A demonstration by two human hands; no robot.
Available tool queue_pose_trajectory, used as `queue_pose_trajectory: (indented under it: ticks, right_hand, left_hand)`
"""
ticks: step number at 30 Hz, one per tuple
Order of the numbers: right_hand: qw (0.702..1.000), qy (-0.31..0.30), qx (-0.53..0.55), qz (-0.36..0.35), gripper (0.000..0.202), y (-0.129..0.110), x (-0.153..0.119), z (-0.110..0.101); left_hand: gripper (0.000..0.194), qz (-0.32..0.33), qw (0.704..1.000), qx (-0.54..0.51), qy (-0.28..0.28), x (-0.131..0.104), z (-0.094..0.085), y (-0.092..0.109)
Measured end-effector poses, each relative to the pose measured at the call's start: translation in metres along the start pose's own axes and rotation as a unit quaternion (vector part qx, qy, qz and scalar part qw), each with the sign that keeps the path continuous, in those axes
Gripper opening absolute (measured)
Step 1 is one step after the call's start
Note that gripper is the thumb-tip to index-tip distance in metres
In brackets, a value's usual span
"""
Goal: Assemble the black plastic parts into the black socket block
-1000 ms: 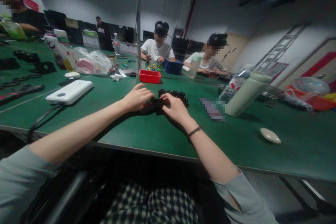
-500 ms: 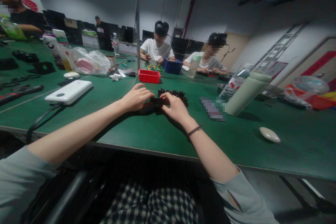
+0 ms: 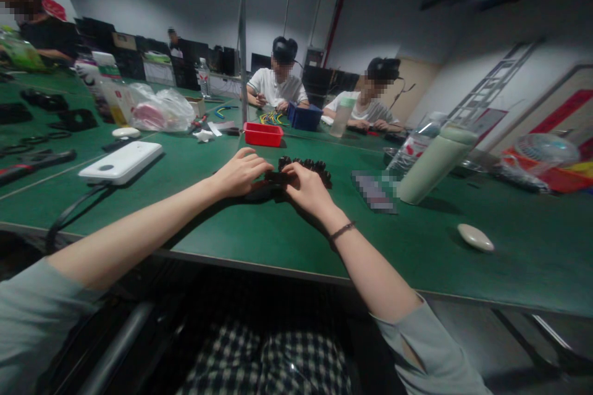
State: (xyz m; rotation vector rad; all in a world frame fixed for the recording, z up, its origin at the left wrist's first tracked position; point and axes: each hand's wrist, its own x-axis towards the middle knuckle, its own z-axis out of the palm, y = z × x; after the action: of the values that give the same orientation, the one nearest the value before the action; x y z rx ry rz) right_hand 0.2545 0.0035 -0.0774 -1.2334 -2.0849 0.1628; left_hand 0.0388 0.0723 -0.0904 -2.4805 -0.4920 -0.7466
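Note:
Both my hands meet over a small dark part (image 3: 277, 178) near the middle of the green table (image 3: 259, 228). My left hand (image 3: 241, 173) comes from the left, its fingers curled and their tips at the part's left end. From the other side, my right hand (image 3: 306, 187) pinches the part's right end between thumb and fingers. Just behind my right hand lies a cluster of black, round, knobbly pieces (image 3: 319, 168). What kind of part I hold is too dark to tell. Beyond my hands stands a red tray (image 3: 263, 134).
To the left lie a white power bank (image 3: 121, 162) with a cable and pliers (image 3: 39, 163). On the right are a phone (image 3: 374, 191), a leaning green flask (image 3: 435, 163) and a pale oval object (image 3: 476, 237). Two people (image 3: 278, 86) work across the table near a blue bin (image 3: 304, 116).

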Motion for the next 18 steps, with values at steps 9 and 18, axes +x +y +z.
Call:
queue_pose_trajectory:
  ticks: [9,18]
  right_hand:
    - [1.0,0.008,0.015,-0.005,0.026,0.0003,0.0001,0.0002]
    - [1.0,-0.003,0.021,-0.004,0.029,-0.0017,-0.0002,-0.0007]
  left_hand:
    - [0.029,-0.001,1.0,-0.013,-0.007,0.0,-0.0001,-0.0009]
    - [0.029,0.003,1.0,-0.007,-0.016,0.0002,-0.0011,-0.0013]
